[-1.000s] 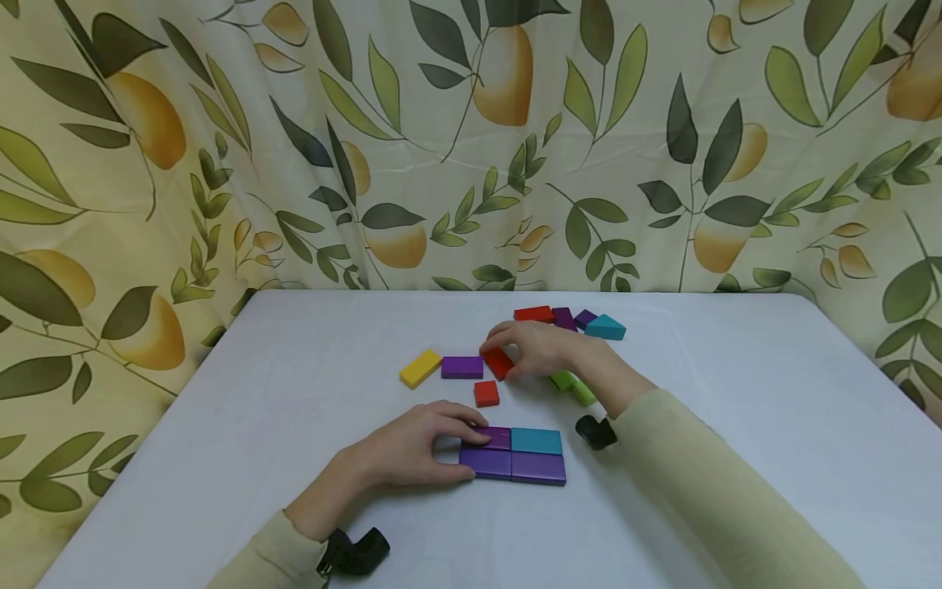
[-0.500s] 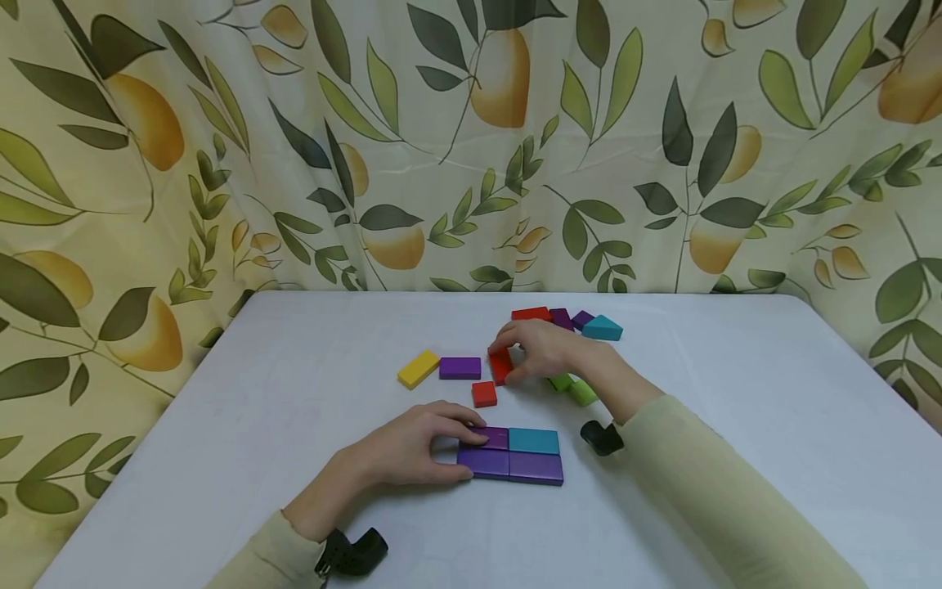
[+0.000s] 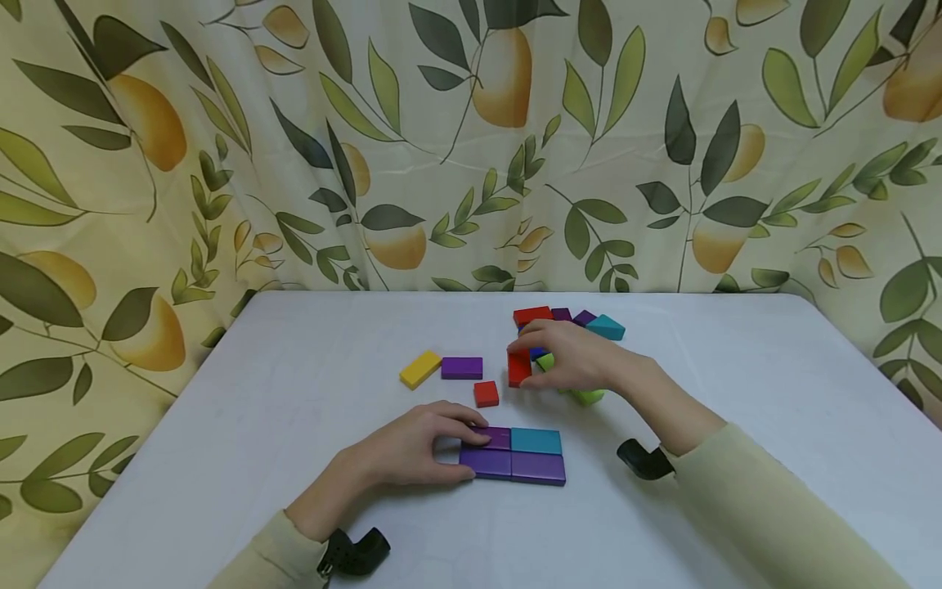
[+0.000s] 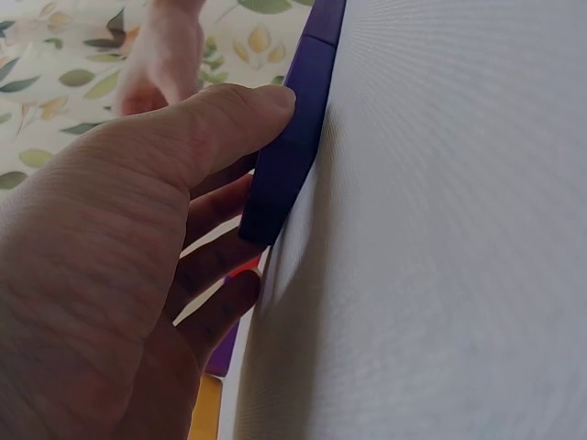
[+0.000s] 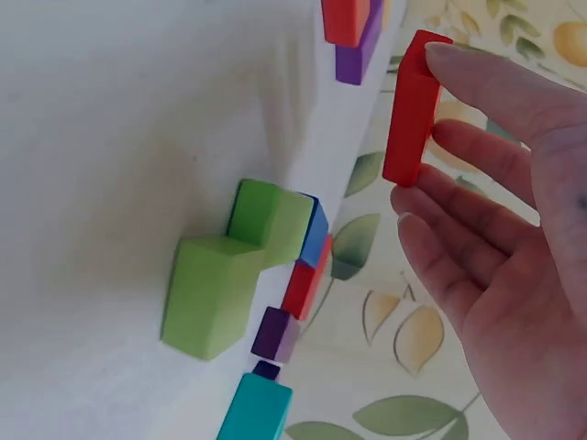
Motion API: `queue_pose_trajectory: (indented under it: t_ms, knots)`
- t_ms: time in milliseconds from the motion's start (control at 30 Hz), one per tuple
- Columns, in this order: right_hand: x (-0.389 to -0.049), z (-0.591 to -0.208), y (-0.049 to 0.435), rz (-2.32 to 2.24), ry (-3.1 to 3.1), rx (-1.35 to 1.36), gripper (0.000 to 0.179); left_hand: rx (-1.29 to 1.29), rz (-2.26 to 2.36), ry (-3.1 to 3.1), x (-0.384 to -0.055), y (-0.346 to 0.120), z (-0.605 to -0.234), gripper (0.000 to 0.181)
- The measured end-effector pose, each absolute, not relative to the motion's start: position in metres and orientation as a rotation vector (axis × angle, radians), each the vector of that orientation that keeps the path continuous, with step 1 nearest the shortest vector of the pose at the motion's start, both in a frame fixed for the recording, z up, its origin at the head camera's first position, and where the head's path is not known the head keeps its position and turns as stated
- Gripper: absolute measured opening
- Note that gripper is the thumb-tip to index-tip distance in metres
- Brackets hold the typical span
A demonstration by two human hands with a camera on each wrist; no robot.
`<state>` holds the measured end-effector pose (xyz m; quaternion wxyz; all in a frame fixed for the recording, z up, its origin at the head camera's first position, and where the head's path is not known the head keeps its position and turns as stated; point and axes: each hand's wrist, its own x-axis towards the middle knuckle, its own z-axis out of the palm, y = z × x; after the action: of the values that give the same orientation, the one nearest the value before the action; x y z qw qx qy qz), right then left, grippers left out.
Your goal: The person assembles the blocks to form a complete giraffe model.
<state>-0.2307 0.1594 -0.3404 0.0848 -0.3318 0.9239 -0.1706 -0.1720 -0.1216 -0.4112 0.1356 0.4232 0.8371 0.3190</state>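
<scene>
Four adjoining blocks [image 3: 526,463] lay together on the bench [image 3: 773,352], a small block [image 3: 486,394] behind them and a wedge [image 3: 606,328] farther back to the right; a curtain [image 3: 456,180] hung behind the bench.

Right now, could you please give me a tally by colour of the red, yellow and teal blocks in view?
Red: 3 (held red block in the right hand, small red block, far red block)
Yellow: 1 (yellow block)
Teal: 2 (near teal block, far teal block)
Total: 6
</scene>
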Motion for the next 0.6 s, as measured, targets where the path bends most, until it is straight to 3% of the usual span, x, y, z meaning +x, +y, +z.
queue_pose_trajectory:
  t_ms: [600]
  knots:
    - [-0.146, -0.345, 0.181, -0.577, 2.749, -1.021, 0.048, 1.189, 0.922, 2.421, -0.171, -0.121, -0.409, 0.040]
